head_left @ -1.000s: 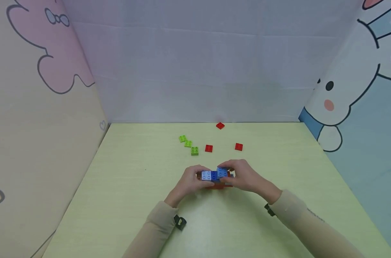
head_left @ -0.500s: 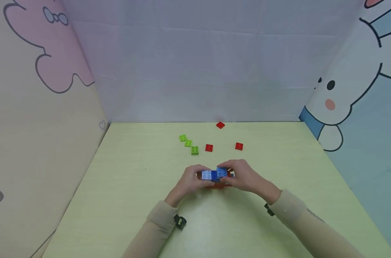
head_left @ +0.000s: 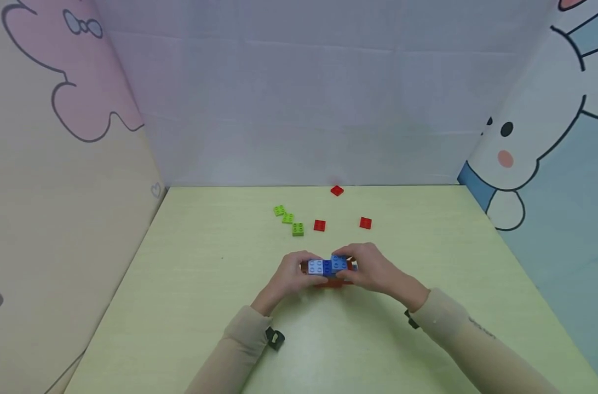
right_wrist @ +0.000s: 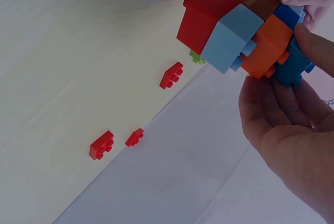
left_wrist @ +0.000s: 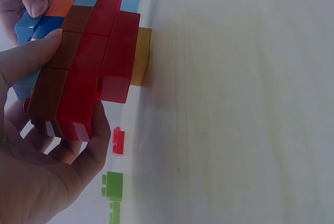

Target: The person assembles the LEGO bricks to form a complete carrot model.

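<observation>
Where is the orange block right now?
In the right wrist view, the orange block sits at upper right, beside the light-blue block, near the right hand.

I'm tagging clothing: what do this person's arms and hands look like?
Left sleeve and right sleeve are beige, the right with a thin dark mark; a black fitting shows at each cuff. Left hand and right hand wear no gloves.

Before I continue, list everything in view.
Studded plastic brick build: one, multicoloured, held centrally
Square lime plastic bricks: three, green, beyond build
Square red plastic bricks: three, red, right of green
Flat table: one, pale yellow-green, beneath
Creased backdrop sheet: one, lavender, behind table
Cartoon side panels: two, multicoloured, either side
Black wrist devices: two, black, at cuffs
Long sleeves: two, beige, forearms
Left grip: one, bare, build's left
Right grip: one, bare, build's right
</observation>
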Motion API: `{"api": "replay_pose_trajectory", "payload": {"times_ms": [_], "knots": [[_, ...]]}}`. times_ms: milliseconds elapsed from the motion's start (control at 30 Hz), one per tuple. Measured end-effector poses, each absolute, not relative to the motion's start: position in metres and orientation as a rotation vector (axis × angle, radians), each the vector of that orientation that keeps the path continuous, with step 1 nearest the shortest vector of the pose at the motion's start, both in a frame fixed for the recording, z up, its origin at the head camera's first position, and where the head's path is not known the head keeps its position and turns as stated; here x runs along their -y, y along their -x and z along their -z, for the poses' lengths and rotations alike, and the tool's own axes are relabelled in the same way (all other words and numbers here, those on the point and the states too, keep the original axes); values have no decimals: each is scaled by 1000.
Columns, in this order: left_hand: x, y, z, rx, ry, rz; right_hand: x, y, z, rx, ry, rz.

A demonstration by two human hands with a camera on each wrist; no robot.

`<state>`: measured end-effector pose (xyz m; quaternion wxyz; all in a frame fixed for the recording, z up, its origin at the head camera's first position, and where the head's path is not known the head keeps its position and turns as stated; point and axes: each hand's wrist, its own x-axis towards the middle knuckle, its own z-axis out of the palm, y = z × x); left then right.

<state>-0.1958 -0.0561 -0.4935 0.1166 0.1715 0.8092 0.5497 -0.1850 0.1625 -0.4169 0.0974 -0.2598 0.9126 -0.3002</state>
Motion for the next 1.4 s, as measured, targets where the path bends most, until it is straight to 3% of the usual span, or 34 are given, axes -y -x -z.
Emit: {"api": "replay_pose_trajectory", "payload": {"times_ms": [1400], "knots": [[57, 197, 497, -2378, -504, -1603, -157, 188, 426, -2734, 688, 829]]}}
